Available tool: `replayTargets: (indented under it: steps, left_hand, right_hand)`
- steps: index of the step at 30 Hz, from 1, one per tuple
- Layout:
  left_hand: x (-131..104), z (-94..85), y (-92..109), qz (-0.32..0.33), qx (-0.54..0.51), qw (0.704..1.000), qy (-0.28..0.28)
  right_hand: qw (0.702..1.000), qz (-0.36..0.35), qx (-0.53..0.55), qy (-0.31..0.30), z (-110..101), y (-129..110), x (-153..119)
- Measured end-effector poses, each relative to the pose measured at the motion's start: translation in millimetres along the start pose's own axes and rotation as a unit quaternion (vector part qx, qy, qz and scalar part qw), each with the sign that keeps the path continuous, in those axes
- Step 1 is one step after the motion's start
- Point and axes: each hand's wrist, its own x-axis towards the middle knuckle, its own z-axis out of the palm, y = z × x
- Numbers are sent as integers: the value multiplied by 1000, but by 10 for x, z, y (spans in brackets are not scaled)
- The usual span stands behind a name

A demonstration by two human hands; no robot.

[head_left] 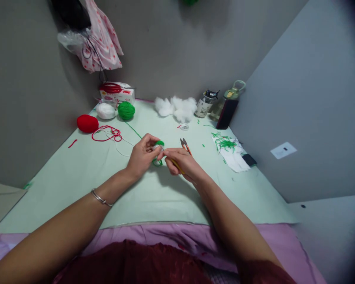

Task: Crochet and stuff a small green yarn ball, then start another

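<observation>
My left hand (142, 154) is closed round a small green and white crochet piece (159, 144), most of it hidden by the fingers. In my right hand (182, 161) is a crochet hook (176, 165) with a yellow handle, its thin tip at the piece. Green yarn (132, 129) runs from the green yarn ball (126, 111) to my left hand, and a green loop (157, 162) hangs below the fingers. Just beyond my right hand lie thread snips (185, 146) with orange handles, blades pointing away.
At the back left sit a red yarn ball (87, 124), a white yarn ball (105, 111) and a box (127, 94). White stuffing (183, 108), a pen cup (204, 105), a bottle (232, 93) and a phone (227, 114) stand behind. Green scraps (226, 144) lie on tissue (236, 161).
</observation>
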Motion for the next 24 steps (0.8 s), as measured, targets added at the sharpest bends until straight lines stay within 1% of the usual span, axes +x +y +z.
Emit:
replayTargets:
  steps: [6,11,12,14,15,16,18,21,22,23,24]
  left_hand:
    - [-10,-28,-79,13,29,1000,0]
    - [-14,-22,-44,18,38,999,-22]
    - [-10,-17,-22,16,34,999,-29]
    - [4,-6,19,9,26,999,-43]
    - [11,-2,33,4,24,999,-46]
    - [18,1,42,1,22,999,-47]
    - [22,3,42,0,23,999,-40]
    - [5,3,20,15,34,999,-24]
    - [-5,2,14,22,39,999,-21]
    - [-14,-1,12,29,46,998,-20]
    - [-23,-5,14,37,53,998,-20]
  right_hand:
    - [997,41,68,-16,-53,-25,24]
    - [998,21,64,2,-38,-6,28]
    - [999,8,44,13,-14,2,19]
    - [995,-38,-74,59,52,20,-4]
    - [982,-64,-152,89,89,30,-17]
    - [964,-86,-224,118,125,41,-29]
    - [931,-109,-312,156,189,63,-47]
    - [910,-117,-359,170,235,87,-58]
    - [909,-120,-363,166,235,89,-59]
    - [917,-121,-347,155,230,86,-58]
    - [936,-118,-305,133,219,78,-55]
